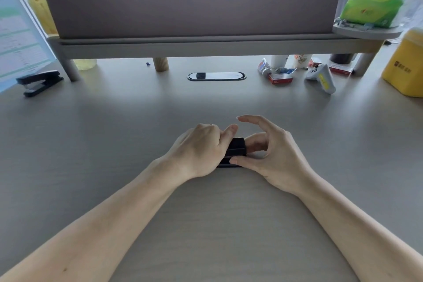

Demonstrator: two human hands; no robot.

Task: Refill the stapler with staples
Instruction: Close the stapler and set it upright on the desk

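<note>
A small black stapler (235,149) lies on the pale desk (206,224) in the middle of the view. My left hand (201,149) covers its left part and is closed over it, thumb resting on top. My right hand (267,151) pinches the stapler's right end between thumb and bent fingers, with the index finger lifted above it. Most of the stapler's body is hidden under both hands. A red staple box (279,78) sits at the back right, apart from both hands.
A second black stapler (39,83) lies at the far left. A raised monitor shelf (206,43) spans the back, a cable slot (216,76) below it. Tubes, cups and a white controller (321,76) crowd the back right, beside a yellow container (406,64).
</note>
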